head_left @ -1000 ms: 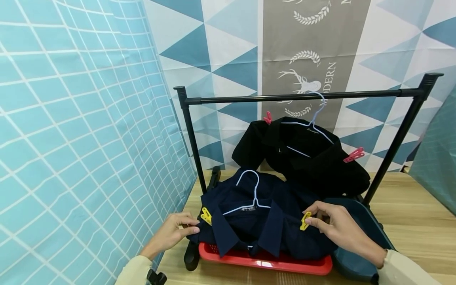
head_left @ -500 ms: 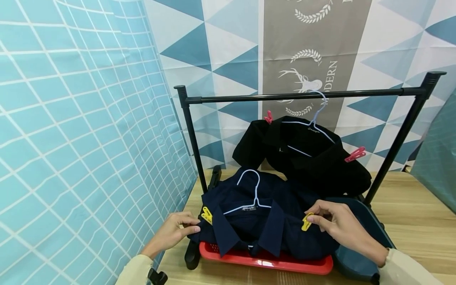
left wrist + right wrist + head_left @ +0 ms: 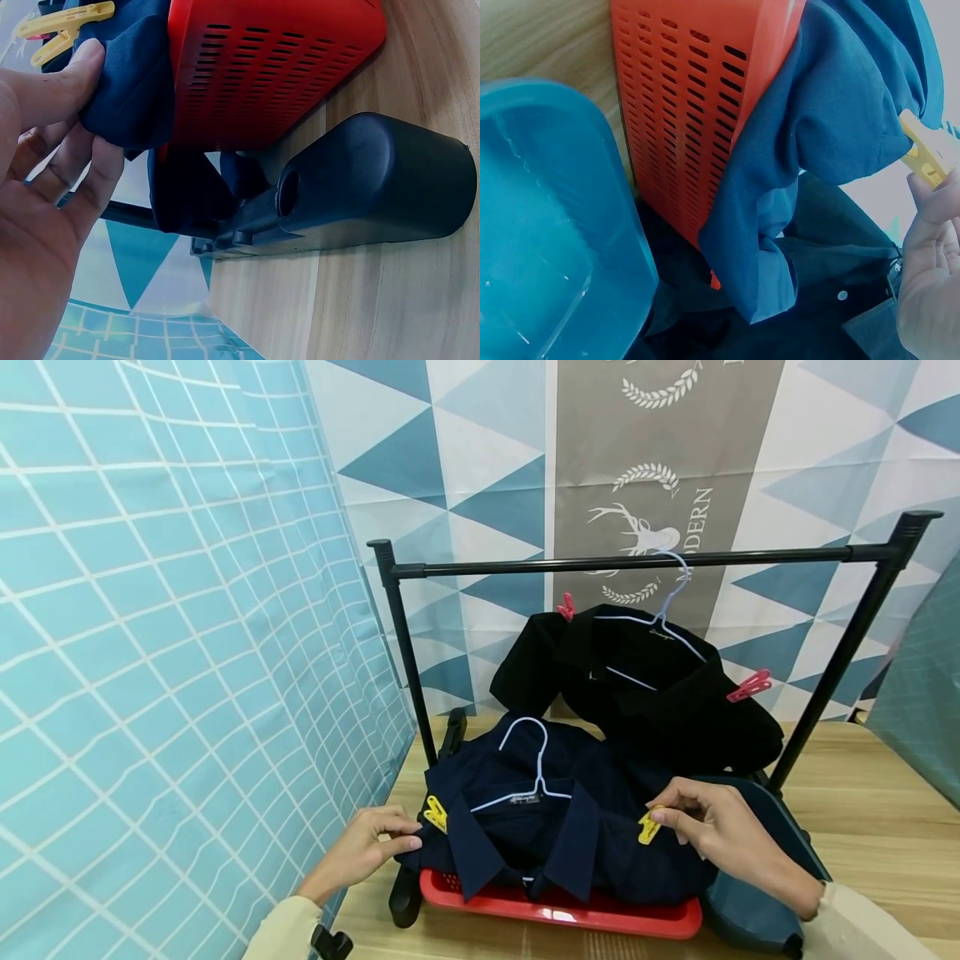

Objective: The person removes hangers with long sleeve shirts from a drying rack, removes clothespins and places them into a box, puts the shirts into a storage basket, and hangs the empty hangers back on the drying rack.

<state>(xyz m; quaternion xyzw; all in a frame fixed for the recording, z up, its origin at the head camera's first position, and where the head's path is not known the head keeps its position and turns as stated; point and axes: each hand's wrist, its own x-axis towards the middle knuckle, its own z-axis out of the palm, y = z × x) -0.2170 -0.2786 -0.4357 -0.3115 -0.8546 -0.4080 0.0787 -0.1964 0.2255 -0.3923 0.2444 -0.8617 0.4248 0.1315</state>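
Observation:
A navy collared shirt point(image 3: 480, 864) on a pale blue hanger point(image 3: 539, 764) lies over a red basket point(image 3: 555, 920). My left hand point(image 3: 367, 843) pinches the shirt's edge at its left; the left wrist view shows thumb and fingers on the navy cloth point(image 3: 131, 82). Close by, a yellow clothespin point(image 3: 435, 815) is clipped to that shoulder. At the other shoulder, my right hand point(image 3: 716, 835) pinches a second yellow clothespin point(image 3: 649, 828) by its handles. In the right wrist view, this clothespin's tip point(image 3: 926, 154) is against the cloth; its exact bite is hard to tell.
Behind stands a black garment rack point(image 3: 510, 568). From its bar hangs a black shirt point(image 3: 675, 710) with a pink clothespin point(image 3: 748, 686) at each shoulder. A dark blue basin point(image 3: 757, 902) sits right of the basket, partly under my right arm. A gridded blue curtain point(image 3: 187, 610) borders the left.
My right hand has shifted slightly right with the clothespin, whose angle has changed a little. The left hand stays in place on the shirt.

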